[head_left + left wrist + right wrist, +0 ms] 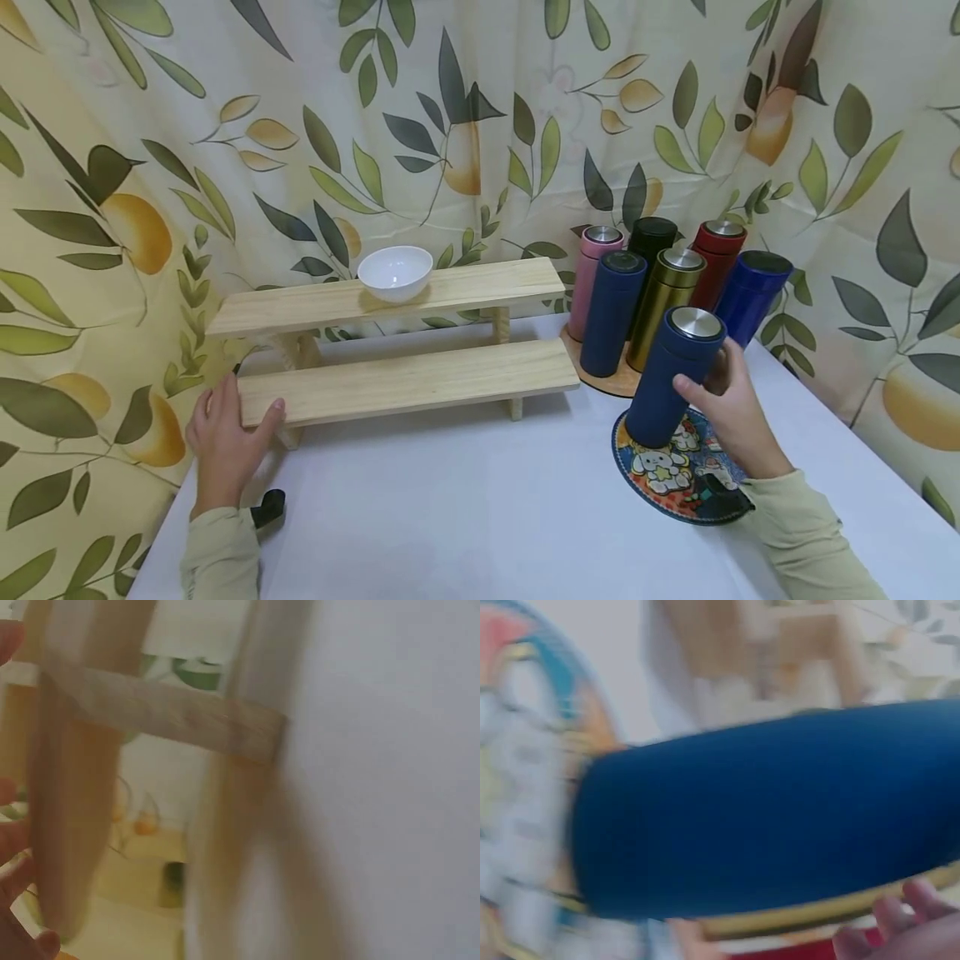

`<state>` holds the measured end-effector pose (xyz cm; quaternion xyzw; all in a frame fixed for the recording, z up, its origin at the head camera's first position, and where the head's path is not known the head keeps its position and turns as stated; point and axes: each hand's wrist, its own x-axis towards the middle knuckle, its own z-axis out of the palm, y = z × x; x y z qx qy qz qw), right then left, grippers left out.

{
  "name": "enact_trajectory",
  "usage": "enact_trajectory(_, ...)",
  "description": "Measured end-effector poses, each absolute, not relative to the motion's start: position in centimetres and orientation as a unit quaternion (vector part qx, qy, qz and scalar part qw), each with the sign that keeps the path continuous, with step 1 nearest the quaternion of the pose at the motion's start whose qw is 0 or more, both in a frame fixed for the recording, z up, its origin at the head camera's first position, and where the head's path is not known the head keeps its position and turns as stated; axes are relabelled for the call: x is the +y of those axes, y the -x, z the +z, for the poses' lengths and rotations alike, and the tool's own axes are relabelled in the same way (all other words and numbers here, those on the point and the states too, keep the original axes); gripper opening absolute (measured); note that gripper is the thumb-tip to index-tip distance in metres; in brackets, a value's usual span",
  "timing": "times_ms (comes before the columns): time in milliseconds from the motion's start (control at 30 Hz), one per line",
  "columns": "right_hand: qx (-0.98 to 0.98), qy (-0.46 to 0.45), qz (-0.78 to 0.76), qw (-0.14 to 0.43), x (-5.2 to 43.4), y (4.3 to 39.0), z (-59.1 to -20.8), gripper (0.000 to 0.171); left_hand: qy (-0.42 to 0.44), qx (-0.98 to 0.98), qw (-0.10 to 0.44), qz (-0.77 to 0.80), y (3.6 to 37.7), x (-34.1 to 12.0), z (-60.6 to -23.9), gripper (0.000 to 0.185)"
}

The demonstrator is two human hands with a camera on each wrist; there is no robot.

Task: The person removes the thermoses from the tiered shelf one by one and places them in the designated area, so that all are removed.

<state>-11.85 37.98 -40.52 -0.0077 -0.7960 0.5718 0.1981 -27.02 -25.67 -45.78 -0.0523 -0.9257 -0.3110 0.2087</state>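
Note:
Near the right side of the table, my right hand (738,408) holds a navy thermos bottle (671,383) with a steel-topped lid, thumb across its front and fingers round the far side. Its base overlaps a round cartoon-print mat (660,471). The right wrist view has the bottle (765,817) large and blurred, with curled fingertips (892,922) along its side. My left hand (225,442) rests at the left end of the lower board of a two-tier wooden shelf (412,375), thumb near the front corner. Fingers (15,877) show beside the wood in the left wrist view.
Several thermos bottles, including a pink one (588,283), a gold one (663,304) and a red one (716,258), stand close together behind the held bottle, some on a wooden board (573,354). A white bowl (395,275) sits on the upper shelf. Patterned curtain (480,108) surrounds the table.

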Motion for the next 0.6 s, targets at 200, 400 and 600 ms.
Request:
enact_trajectory(200, -0.776, -0.014, 0.496, 0.389, 37.0, 9.4, -33.5, 0.085, 0.082, -0.898, 0.292, -0.318, 26.4, -24.5, -43.2, 0.103)
enact_trajectory(400, -0.771, -0.081, 0.375, 0.508, 32.6, 7.6, -28.1, 0.088, 0.114, -0.880, 0.354, -0.297, 25.5, -22.8, -39.8, 0.107)
enact_trajectory(600, -0.770, -0.133, 0.281, 0.557, 27.9, 8.2, -26.9, 0.100, 0.152, -0.851, 0.418, -0.279, 24.2, -20.3, -37.3, 0.106)
